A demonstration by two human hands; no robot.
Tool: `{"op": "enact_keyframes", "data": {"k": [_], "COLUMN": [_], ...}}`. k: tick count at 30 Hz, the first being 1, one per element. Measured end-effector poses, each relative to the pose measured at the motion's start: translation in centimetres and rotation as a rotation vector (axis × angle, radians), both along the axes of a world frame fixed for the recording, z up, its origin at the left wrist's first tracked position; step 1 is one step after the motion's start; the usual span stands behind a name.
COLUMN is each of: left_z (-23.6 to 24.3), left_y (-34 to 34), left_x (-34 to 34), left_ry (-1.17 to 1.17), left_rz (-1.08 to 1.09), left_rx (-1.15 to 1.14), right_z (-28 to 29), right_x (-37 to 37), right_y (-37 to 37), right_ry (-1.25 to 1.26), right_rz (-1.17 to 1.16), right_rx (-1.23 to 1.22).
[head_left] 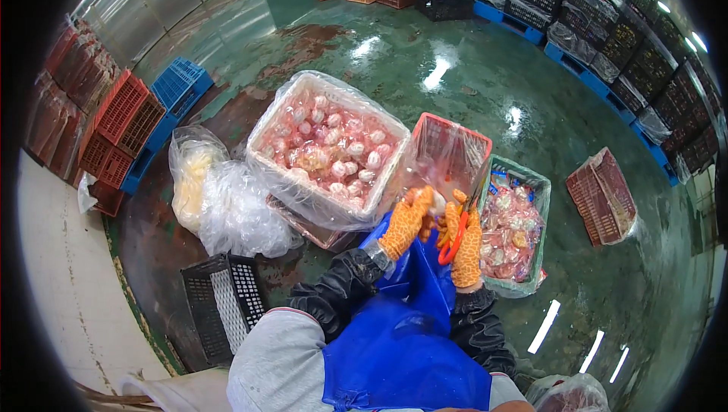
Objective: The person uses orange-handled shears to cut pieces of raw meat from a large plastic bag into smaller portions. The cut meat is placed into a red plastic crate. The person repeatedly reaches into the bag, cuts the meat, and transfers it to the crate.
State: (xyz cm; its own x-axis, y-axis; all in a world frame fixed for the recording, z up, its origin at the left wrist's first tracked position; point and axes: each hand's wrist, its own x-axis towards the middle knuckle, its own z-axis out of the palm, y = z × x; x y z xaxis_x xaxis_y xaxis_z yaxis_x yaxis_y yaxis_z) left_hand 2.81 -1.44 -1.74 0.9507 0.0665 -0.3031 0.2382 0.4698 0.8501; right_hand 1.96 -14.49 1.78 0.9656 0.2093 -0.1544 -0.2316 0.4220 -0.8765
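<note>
Both my hands wear orange patterned gloves and meet above my blue apron (402, 344). My left hand (407, 224) is closed around a small whitish round item (437, 203), partly hidden by the fingers. Red-handled scissors (449, 251) are in my right hand (465, 249), blades pointing away from me. Just beyond the hands stands a red crate (476, 141) lined with clear plastic. To the left, a large white crate (387, 114) holds many round white items among pinkish clear wrapping. On the right, a green crate (540, 207) contains reddish plastic-wrapped pieces.
Clear plastic bags (246, 211) lie left of the white crate, above a black crate (205, 298). A dark red crate (600, 196) rests on the wet green floor (599, 101). Stacked crates on blue pallets (580, 70) line the right; red crates (121, 120) stand left.
</note>
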Motion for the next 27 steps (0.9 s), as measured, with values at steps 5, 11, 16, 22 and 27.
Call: {"op": "enact_keyframes", "data": {"k": [5,11,16,22,27], "left_z": [-0.1,-0.6,-1.1,-0.8,1.4], "left_y": [2.6,1.2,0.5,-0.2,1.0], "left_x": [1.8,1.6,1.3,1.2,0.8], "left_ry": [0.000,-0.209,-0.317,-0.179,-0.124], "left_rz": [0.282,0.354,0.383,0.215,0.111], "left_rx": [-0.031,0.273,0.706,0.167,0.200], "right_z": [-3.6,3.9,2.4,0.2,0.2], "right_x": [-0.2,-2.0,-1.8,-1.1,-0.8], "right_y": [-1.3,1.3,1.2,0.4,-0.2], "right_ry": [-0.185,-0.389,-0.285,-0.411,-0.237], "right_rz": [0.174,0.238,0.195,0.156,0.224], "right_rx": [-0.383,-0.882,-0.689,-0.840,-0.661]}}
